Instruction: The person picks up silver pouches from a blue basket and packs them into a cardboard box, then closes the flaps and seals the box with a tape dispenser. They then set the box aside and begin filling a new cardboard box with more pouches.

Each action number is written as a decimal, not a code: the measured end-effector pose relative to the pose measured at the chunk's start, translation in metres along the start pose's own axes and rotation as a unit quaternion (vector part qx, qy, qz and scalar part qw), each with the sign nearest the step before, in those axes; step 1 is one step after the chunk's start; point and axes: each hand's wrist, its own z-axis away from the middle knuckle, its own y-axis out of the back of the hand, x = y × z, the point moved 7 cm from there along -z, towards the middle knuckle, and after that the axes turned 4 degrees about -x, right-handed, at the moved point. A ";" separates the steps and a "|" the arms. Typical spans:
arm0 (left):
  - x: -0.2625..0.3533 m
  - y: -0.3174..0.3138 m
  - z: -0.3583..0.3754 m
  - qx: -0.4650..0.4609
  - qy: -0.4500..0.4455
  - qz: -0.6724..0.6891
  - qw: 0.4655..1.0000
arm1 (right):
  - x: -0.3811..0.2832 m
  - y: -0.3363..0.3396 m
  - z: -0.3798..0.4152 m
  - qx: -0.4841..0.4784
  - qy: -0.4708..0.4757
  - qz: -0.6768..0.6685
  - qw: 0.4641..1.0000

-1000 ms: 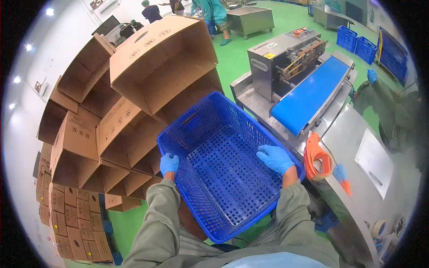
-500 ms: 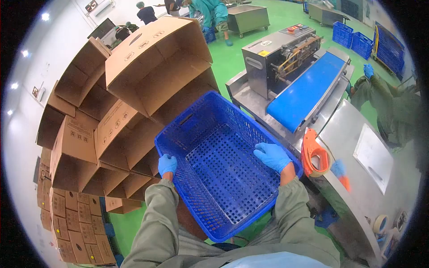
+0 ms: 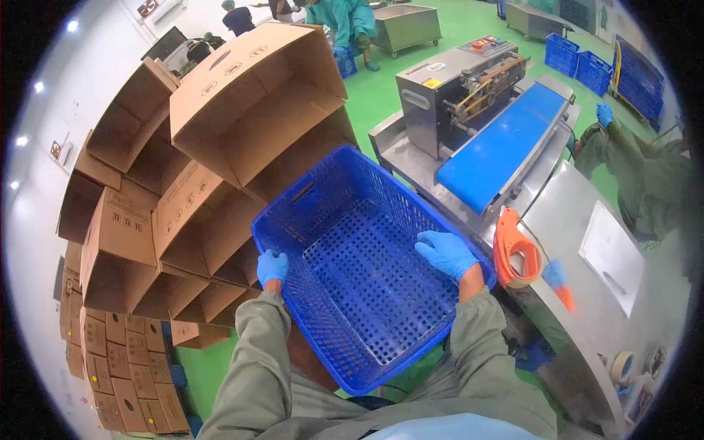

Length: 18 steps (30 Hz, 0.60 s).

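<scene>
An empty blue plastic crate (image 3: pixel 381 286) with a perforated floor is tilted in front of my body. My left hand (image 3: pixel 273 268), in a blue glove, grips the crate's left rim with its fingers curled over. On the opposite side, my right hand (image 3: pixel 446 255), also gloved, has its fingers over the inside of the right rim and holds the crate there. Open cardboard boxes (image 3: pixel 257 95) are stacked just beyond the crate on the left. An orange tape dispenser (image 3: pixel 507 246) lies on the metal table to the right of my right hand.
A machine (image 3: pixel 447 95) with a blue conveyor belt (image 3: pixel 506 147) stands ahead right. Paper (image 3: pixel 611 257) and tape rolls (image 3: pixel 623 365) lie on the metal table (image 3: pixel 543 227). One co-worker (image 3: pixel 638 161) is at right, others at the back. Closed cartons (image 3: pixel 128 367) are piled lower left.
The view has shifted very slightly. Both hands keep their hold on the crate, which has barely moved.
</scene>
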 end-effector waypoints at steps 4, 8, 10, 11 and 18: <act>0.003 0.003 0.003 -0.014 0.010 0.011 1.000 | 0.001 -0.001 -0.001 -0.006 -0.003 0.006 1.000; -0.003 -0.001 0.000 -0.002 0.003 0.001 1.000 | -0.001 0.000 0.001 -0.007 -0.002 0.007 1.000; 0.003 0.001 -0.003 0.007 -0.002 -0.002 1.000 | -0.003 0.003 -0.001 -0.007 0.001 0.012 1.000; 0.004 0.001 -0.004 0.002 0.002 0.002 1.000 | -0.001 0.003 -0.002 -0.005 -0.004 0.014 1.000; -0.001 0.000 0.001 -0.013 0.018 0.023 0.999 | 0.001 -0.001 0.000 -0.012 -0.006 0.005 1.000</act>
